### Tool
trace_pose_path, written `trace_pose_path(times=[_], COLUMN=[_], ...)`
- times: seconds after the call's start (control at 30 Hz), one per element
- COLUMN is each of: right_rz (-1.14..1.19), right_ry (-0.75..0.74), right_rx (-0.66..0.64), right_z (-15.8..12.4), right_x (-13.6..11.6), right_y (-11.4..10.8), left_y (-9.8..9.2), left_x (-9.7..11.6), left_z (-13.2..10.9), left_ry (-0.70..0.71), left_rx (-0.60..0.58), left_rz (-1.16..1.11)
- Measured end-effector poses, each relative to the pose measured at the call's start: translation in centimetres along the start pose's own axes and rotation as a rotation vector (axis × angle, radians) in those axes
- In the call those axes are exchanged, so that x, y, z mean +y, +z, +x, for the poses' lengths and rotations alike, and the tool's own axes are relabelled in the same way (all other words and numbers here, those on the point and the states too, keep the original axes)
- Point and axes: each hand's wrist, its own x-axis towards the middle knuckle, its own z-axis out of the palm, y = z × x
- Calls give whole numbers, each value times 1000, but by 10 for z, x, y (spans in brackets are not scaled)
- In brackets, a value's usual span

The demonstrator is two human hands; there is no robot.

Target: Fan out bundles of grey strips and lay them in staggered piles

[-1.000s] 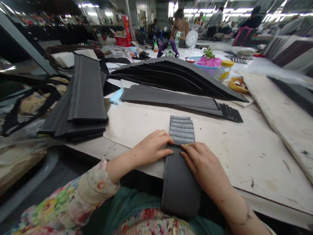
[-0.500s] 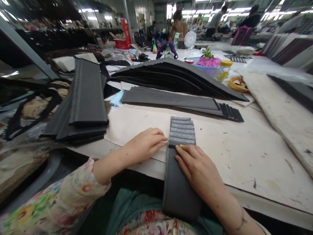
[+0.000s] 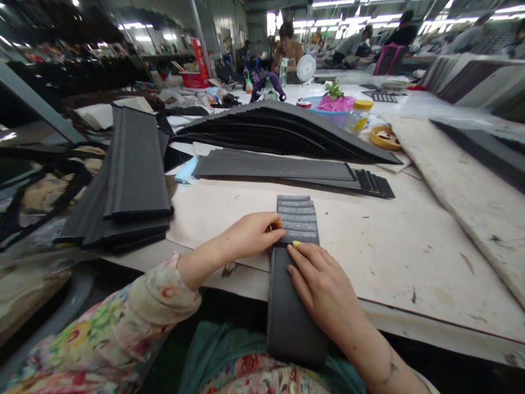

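A stack of long dark grey panels (image 3: 293,323) lies partly on the table and partly over my lap, its far ends fanned into stepped, speckled grey strips (image 3: 298,218). My left hand (image 3: 262,232) is at the left edge of these strips, thumb and fingers curled into a pinch; what is between the fingertips is hidden. Flat on the top panel rests my right hand (image 3: 324,276), fingers stretched out just below the strips. Something small and yellow (image 3: 296,244) shows at its index fingertip.
Behind the strips lie more dark panels (image 3: 274,167) and a large bowed stack (image 3: 283,128). Another panel pile (image 3: 131,169) stands at left. A yellow-lidded jar (image 3: 357,116), a yellow ring-shaped dish (image 3: 384,138) and a pale board (image 3: 455,202) are at right. People work farther back.
My left hand has moved in to the edge of the strips, its thumb and fingers now curled. My right hand stays on the panel. The whole view has shifted slightly.
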Motion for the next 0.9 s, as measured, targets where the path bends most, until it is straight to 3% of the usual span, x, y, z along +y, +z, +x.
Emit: trace_pose_path(times=[0.17,0.3,0.6,0.9], right_rz=[21,36,104,161], right_ry=[1,8,5,-3], right_rx=[19,19,33,122], right_z=[-2,-2,-2,-5], right_x=[0,1,3,2], right_y=[0,0,-1,-2], left_y=[-5,-3,8,18], left_x=[6,19,32,34], left_z=[22,38,50,35], left_ry=[-72,-2,121,306], left_rx=[-203,-304,-328,-134], left_rz=[-267,-176,26,228])
